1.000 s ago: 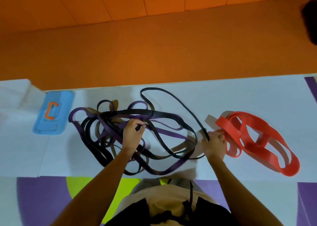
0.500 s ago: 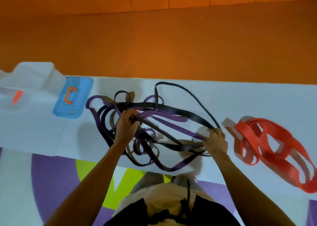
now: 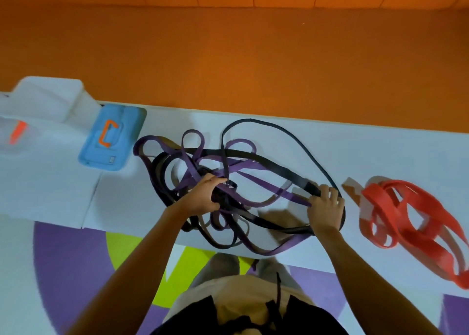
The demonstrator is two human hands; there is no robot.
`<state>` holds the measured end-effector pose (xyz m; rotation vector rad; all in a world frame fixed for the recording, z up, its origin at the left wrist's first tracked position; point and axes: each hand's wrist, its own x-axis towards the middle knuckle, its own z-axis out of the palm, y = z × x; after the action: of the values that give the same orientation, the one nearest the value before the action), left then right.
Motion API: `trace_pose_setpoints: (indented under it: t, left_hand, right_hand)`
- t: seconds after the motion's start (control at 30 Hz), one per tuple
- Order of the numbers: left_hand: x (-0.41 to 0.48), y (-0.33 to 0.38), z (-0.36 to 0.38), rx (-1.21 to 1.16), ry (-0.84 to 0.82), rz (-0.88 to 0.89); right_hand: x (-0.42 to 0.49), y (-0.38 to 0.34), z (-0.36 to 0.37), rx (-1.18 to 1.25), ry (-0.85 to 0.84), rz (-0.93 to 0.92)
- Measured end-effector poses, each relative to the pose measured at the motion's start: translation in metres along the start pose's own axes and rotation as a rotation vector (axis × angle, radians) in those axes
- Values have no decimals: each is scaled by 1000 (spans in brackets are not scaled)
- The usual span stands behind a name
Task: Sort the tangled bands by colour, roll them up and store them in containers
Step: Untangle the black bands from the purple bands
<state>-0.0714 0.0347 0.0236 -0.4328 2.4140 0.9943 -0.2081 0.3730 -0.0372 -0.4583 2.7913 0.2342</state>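
So my left hand is clenched round the knot in the middle of the tangle of purple bands and black ones. My right hand grips a wide black band plus a purple end, both running back toward my left fingers. The red bands are piled just right of my right fingers, not touching. A blue lid lies well left of my left fingers.

White table, orange floor beyond, purple-green mat nearside.
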Motion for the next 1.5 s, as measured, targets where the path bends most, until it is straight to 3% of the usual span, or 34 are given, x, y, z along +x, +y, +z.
trace_pose_setpoints:
  t: [0.2, 0.3, 0.43, 0.6, 0.7, 0.8, 0.9, 1.07, 1.17, 1.27, 1.37, 1.5]
  left_hand:
    - [10, 24, -4, 121, 230, 20]
    - [21, 55, 11, 66, 196, 190]
    - [39, 97, 41, 114, -1, 414]
    - [61, 114, 51, -62, 136, 412]
    - [68, 116, 40, -211, 114, 357]
    - [67, 121, 20, -498, 161, 199]
    - [60, 125, -13, -747, 239, 98]
    - [42, 141, -69, -909, 448, 10]
    - [34, 159, -89, -813, 496, 45]
    - [31, 183, -94, -749, 511, 145]
    - [28, 204, -93, -730, 478, 275]
    - [25, 223, -86, -607, 333, 405]
  right_hand:
    - [-8, -6, -9, 408, 196, -83]
    - [-17, -16, -21, 666, 154, -172]
    - [-26, -35, -38, 887, 137, -269]
    - [-33, -39, -53, 1049, 67, -249]
    - [-34, -30, -46, 1186, -56, -129]
    - [-34, -19, -31, 1169, -225, -45]
    - [-28, -10, -15, 920, -339, -40]
    - [-16, 1, -3, 700, -306, -52]
    - [-7, 5, -11, 707, -319, -14]
    - [7, 4, -35, 937, -189, -11]
    - [22, -6, -68, 1266, -136, -163]
    - [31, -29, -109, 1512, -134, -346]
